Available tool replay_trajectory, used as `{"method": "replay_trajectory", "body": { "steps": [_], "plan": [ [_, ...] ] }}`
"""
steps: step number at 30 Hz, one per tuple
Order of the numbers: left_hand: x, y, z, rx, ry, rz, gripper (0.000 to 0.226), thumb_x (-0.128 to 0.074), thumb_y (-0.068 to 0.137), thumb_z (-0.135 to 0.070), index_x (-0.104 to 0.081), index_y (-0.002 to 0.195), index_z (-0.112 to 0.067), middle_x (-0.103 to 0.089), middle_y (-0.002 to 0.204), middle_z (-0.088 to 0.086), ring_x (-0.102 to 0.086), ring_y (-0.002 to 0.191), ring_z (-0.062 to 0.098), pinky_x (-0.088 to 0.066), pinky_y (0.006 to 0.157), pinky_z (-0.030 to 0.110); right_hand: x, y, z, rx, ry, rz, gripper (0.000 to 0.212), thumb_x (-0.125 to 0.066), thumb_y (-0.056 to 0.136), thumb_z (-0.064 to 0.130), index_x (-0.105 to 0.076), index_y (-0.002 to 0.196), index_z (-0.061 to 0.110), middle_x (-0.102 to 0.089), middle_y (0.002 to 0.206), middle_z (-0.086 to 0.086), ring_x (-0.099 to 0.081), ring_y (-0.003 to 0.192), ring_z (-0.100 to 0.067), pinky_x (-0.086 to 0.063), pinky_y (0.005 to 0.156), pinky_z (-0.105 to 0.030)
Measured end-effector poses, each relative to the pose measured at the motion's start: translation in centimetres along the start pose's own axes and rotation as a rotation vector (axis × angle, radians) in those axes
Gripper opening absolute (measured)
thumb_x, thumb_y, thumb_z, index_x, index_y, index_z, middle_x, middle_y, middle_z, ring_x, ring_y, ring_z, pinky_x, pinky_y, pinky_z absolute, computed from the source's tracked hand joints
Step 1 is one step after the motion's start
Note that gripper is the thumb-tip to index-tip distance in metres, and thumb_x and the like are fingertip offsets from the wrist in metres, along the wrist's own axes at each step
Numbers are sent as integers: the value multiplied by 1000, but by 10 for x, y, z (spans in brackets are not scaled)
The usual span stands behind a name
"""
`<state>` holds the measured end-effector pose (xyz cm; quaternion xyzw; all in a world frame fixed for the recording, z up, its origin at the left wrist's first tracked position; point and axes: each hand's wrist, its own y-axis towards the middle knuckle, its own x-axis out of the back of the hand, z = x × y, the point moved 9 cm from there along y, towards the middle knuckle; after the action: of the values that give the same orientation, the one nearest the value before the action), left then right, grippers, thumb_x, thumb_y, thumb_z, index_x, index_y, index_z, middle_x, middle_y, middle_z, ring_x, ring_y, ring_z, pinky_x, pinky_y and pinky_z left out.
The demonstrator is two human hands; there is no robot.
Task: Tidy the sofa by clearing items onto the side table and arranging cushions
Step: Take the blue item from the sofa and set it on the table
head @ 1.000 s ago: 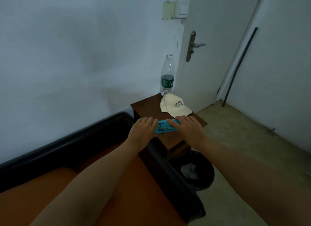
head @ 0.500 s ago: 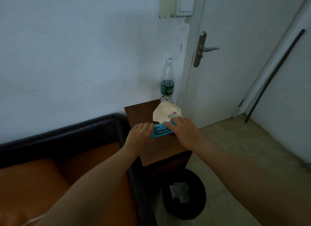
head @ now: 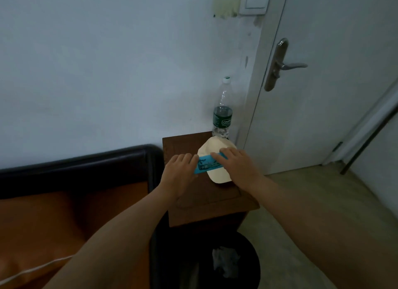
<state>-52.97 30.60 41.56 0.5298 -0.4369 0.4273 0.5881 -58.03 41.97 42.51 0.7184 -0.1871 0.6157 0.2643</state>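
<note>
fingers on both ends of the blue pack, over the side table

fingers [head: 189,158] of my left hand [head: 179,174] curl over the left end of the blue pack [head: 207,165], and my right hand [head: 237,167] lies across its right end with the fingers reaching over the top edge. both hands have hold of it; neither is spread flat. whether my thumbs are under it i cannot tell, they are hidden.

the pack sits over the middle of the side table [head: 183,144], its right half over the cream cap [head: 217,159] that lies there. whether it touches the cap or hangs just above it, i cannot say. a water bottle [head: 223,116] stands upright at the far edge of the table, just beyond the cap. the sofa [head: 75,202] is to the left, and a dark bin [head: 215,265] sits on the floor near me, below the table's near edge.

my guess is the pack is light and soft-sided, a wrapped tissue pack or the like, with a slick film that could slide between dry fingers. holding it by the two short ends looks right: it keeps the long body level. on the rounded, soft cap it would rest crooked and might slip, so the bare wood to the left of the cap seems the better spot.
</note>
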Motion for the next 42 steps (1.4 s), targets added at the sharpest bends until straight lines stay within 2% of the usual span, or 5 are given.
{"method": "replay_trajectory", "body": {
  "steps": [16, 25, 31, 38, 42],
  "plan": [
    [-117, 118, 124, 419, -357, 32, 54, -68, 86, -33, -47, 132, -15, -54, 126, 2, -51, 116, 17, -43, 95, 28, -66, 197, -42, 268, -174, -63, 57, -81, 63, 5, -65, 118, 11, -65, 112, -17, -62, 103, -33, -52, 89, -48],
    [-164, 181, 150, 352, -425, 7, 55, -61, 92, -32, -40, 140, -15, -50, 138, 2, -49, 124, 17, -40, 100, 28, -105, 271, -51, 526, -432, -181, 27, -60, 80, 20, -69, 105, 14, -67, 108, -8, -62, 103, -27, -47, 95, -41],
    [-198, 195, 161, 554, -689, 6, 52, -61, 92, -33, -44, 138, -16, -54, 133, -1, -53, 120, 17, -48, 97, 32, -128, 286, -44, 659, -554, -185, 31, -46, 86, 15, -68, 108, 16, -68, 109, -2, -61, 107, -21, -37, 107, -44],
    [-234, 201, 164, 644, -892, -33, 38, -65, 89, -23, -54, 123, -10, -65, 114, 3, -62, 104, 16, -52, 92, 33, -156, 289, -36, 756, -635, -191, 17, -61, 87, 12, -65, 103, 13, -67, 105, -3, -59, 109, -24, -21, 115, -55],
    [-239, 199, 168, 727, -1016, -130, 33, -67, 87, -15, -56, 118, -10, -65, 112, 3, -62, 104, 16, -52, 92, 34, -145, 288, -39, 717, -571, -270, 31, -61, 86, 14, -63, 117, 15, -60, 128, -6, -51, 125, -25, -18, 115, -53]
  ]
}}
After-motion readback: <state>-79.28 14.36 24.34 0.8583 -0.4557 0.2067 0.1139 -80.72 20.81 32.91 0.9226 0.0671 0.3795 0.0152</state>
